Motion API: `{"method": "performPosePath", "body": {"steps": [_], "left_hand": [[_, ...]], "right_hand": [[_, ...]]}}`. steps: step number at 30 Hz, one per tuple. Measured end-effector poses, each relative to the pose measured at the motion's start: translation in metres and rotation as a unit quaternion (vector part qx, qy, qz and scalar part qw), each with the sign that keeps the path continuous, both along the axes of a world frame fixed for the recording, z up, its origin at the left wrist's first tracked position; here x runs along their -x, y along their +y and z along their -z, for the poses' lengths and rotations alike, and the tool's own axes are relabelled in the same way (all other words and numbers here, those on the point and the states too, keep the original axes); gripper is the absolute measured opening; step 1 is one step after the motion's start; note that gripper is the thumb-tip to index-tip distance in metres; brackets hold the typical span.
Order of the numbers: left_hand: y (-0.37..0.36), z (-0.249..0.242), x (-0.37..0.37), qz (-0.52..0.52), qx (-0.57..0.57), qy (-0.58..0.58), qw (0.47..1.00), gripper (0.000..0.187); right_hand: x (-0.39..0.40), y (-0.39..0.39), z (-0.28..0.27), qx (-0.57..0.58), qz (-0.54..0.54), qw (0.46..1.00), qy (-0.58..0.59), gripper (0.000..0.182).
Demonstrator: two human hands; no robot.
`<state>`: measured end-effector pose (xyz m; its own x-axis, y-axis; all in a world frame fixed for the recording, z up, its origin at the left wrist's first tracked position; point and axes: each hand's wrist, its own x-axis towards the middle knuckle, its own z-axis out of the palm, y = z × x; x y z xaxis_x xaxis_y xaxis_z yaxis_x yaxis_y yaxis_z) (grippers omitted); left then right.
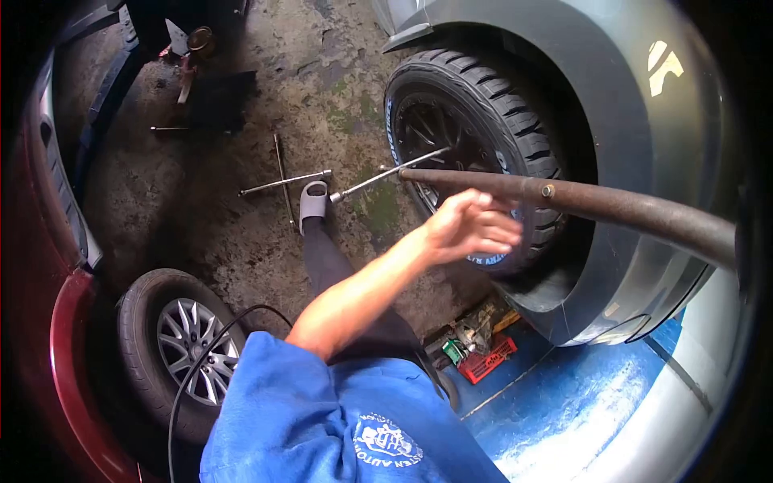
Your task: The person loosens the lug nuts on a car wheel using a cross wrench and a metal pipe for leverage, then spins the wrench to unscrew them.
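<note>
My left hand (479,227) reaches toward the wheel, slightly blurred, with its fingers loosely apart and nothing in it. It is just below a long rusty metal pipe (624,201), with no clear contact visible. The pipe runs from the right edge to a metal lug wrench (374,183) in front of the black-rimmed wheel (439,121). Where the pipe meets the wrench, the exact fit is hard to make out. The wheel sits in the arch of a grey car (636,97). My right hand is out of view.
A cross wrench (283,182) lies on the floor beside my sandalled foot (313,206). At the lower left are a loose wheel (145,346) and a black hose (179,402). A red tool case (488,361) lies below the mounted wheel. A red car (68,322) borders the left.
</note>
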<state>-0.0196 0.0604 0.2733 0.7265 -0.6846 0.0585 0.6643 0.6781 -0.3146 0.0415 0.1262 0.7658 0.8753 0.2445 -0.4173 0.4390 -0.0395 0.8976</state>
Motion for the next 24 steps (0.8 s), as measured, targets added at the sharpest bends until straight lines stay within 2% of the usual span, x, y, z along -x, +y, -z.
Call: {"method": "performPosePath", "body": {"steps": [1, 2, 3, 4, 6, 8, 10, 11, 12, 14, 15, 16, 18, 19, 20, 24], "left_hand": [[-0.001, 0.025, 0.011, 0.003, -0.154, -0.057, 0.986, 0.046], [0.001, 0.058, 0.016, 0.028, -0.317, -0.117, 0.941, 0.043], [-0.018, 0.117, 0.025, 0.028, -0.574, -0.231, 0.785, 0.042], [-0.004, 0.122, 0.030, 0.067, -0.762, -0.276, 0.582, 0.052], [-0.001, 0.192, 0.043, 0.054, -0.858, -0.302, 0.412, 0.067], [0.008, 0.239, 0.042, 0.024, -0.907, -0.320, 0.272, 0.076], [0.009, 0.261, 0.034, 0.034, -0.920, -0.296, 0.254, 0.075], [0.013, 0.266, 0.022, 0.121, -0.899, -0.300, 0.297, 0.076], [0.013, 0.281, 0.014, 0.167, -0.886, -0.309, 0.304, 0.081], [0.013, 0.311, -0.002, 0.300, -0.798, -0.305, 0.424, 0.073], [0.006, 0.333, 0.003, 0.258, -0.805, -0.334, 0.418, 0.056], [0.009, 0.335, -0.004, 0.260, -0.804, -0.335, 0.418, 0.056], [0.014, 0.340, -0.010, 0.272, -0.732, -0.257, 0.569, 0.042], [0.014, 0.346, -0.002, 0.162, -0.757, -0.274, 0.571, 0.039], [0.016, 0.337, -0.003, 0.190, -0.754, -0.292, 0.557, 0.044], [0.025, 0.327, -0.002, 0.148, -0.765, -0.336, 0.528, 0.041]], "right_hand": [[0.005, -0.006, -0.001, 0.011, -0.006, 1.000, -0.003, 0.025], [0.010, -0.012, -0.002, 0.022, -0.011, 1.000, -0.003, 0.025], [0.015, -0.019, -0.002, 0.032, -0.010, 0.999, -0.002, 0.025], [0.018, -0.026, -0.002, 0.040, -0.011, 0.999, 0.001, 0.025], [0.028, -0.042, -0.004, 0.056, -0.015, 0.998, 0.004, 0.025], [0.037, -0.058, -0.004, 0.075, -0.003, 0.997, 0.010, 0.025], [0.047, -0.077, 0.000, 0.088, 0.010, 0.996, 0.029, 0.025], [0.057, -0.088, -0.001, 0.043, 0.047, 0.998, 0.026, 0.028], [0.063, -0.098, 0.004, 0.044, 0.038, 0.998, 0.032, 0.018], [0.076, -0.119, -0.003, 0.067, 0.050, 0.996, 0.018, 0.018], [0.083, -0.131, -0.010, 0.084, 0.056, 0.995, 0.005, 0.018], [0.089, -0.145, -0.018, 0.099, 0.061, 0.993, -0.009, 0.019], [0.094, -0.171, -0.031, 0.091, 0.055, 0.994, -0.016, 0.018], [0.094, -0.177, -0.037, 0.120, 0.047, 0.991, -0.030, 0.018], [0.095, -0.178, -0.039, 0.150, 0.036, 0.987, -0.047, 0.018], [0.095, -0.170, -0.034, 0.175, 0.049, 0.982, -0.044, 0.017]]}}
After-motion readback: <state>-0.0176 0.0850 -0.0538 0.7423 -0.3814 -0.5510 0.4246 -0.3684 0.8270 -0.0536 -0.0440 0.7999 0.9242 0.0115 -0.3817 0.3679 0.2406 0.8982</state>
